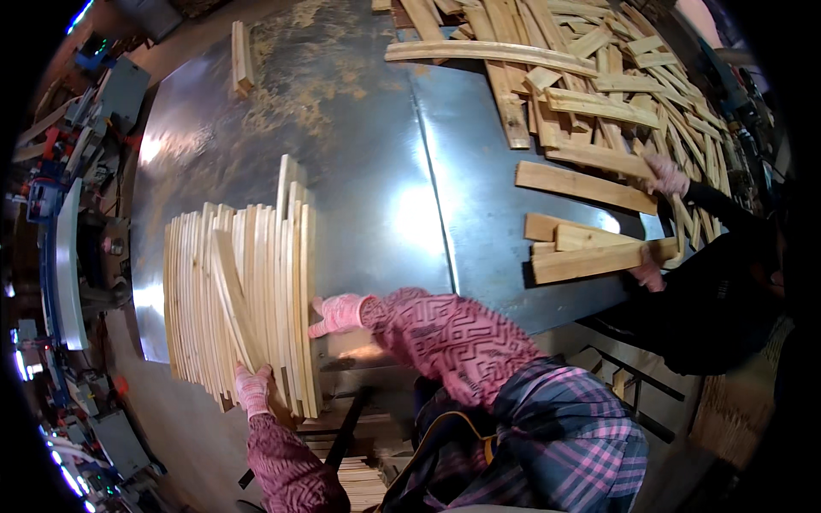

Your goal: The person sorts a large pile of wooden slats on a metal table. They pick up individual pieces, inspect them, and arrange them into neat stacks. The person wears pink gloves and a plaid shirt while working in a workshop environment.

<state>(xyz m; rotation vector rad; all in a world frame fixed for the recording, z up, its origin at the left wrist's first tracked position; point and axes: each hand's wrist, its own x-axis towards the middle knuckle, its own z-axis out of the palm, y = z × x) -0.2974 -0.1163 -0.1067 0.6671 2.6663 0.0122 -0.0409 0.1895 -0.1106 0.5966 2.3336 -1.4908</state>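
Note:
A row of narrow pale wooden strips (188,291) stands packed side by side on the left of the metal table. One wooden strip (233,295) lies slanted across the top of that row. My left hand (252,391), in a pink-and-white glove, is closed round the near end of this slanted strip. Gloved the same way, my right hand (340,314) rests against the right side of the row, thumb and fingers apart. Some strips at the right end of the row, such as a longer wooden strip (283,192), stick out farther at the far side.
The metal table (368,214) has a seam and patches of sawdust. A loose wood pile (599,77) covers its far right. At the right, a co-worker's gloved hands (667,175) handle boards (590,261). Two wood pieces (242,60) lie far left. Machinery (68,214) stands beyond the left edge.

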